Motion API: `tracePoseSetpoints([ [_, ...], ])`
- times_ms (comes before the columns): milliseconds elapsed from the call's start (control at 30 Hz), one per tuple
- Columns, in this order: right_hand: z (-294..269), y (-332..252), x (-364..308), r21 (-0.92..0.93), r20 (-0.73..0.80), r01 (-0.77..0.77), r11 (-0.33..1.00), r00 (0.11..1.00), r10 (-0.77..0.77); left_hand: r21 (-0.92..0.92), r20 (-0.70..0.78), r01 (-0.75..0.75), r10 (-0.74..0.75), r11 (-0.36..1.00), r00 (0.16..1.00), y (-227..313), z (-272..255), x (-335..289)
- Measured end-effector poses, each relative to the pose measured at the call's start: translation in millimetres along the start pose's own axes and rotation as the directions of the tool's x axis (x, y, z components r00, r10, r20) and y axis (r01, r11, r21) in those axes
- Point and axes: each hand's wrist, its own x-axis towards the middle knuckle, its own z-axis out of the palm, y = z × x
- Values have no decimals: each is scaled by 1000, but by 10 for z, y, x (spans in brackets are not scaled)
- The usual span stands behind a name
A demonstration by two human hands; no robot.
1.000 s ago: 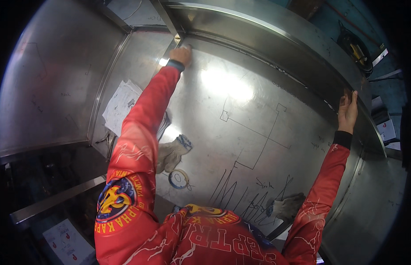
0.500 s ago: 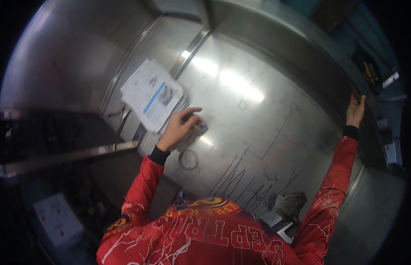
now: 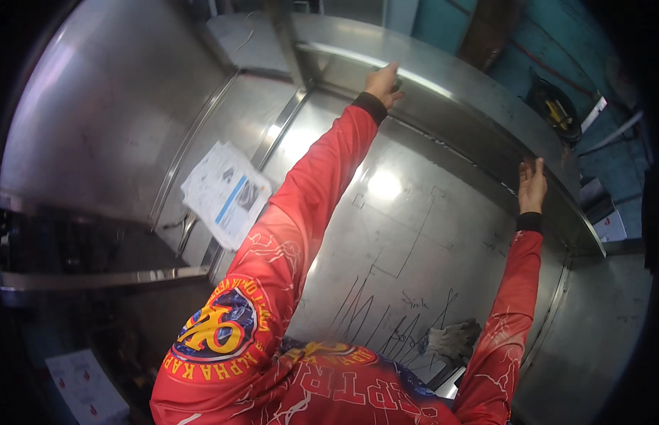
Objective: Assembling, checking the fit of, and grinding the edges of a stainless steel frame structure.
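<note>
Left hand (image 3: 383, 86) shifted from beside papers (image 3: 220, 190) to steel ledge (image 3: 457, 122) spanning between hands; fingers part-curled, hold unclear; right hand (image 3: 533, 190) loosely open at ledge, nothing seen gripped; likely best: light, even touch, fingertips clear of edge

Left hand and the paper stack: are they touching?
Apart. The head view shows the left hand farther up and to the right of the paper stack, with bare metal panel visible between them.
</note>
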Motion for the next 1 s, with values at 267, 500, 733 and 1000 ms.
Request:
tracePoseSetpoints([
  [267,-38,-240,-40,0,-18,65,998,998,-65,-210,56,-60,73,976,996,-7,149,116],
  [500,354,-1266,-239,53,202,161,985,965,-169,-239,255,-236,296,942,921,900,442,-968],
  [733,419,-2194,-598,154,278,190,970,933,-227,-252,312,-562,616,788,723,1150,509,-2976],
  [1000,399,-1900,-1412,81,229,83,993,968,-100,31,215,-727,706,686,675,-335,119,-5099],
])
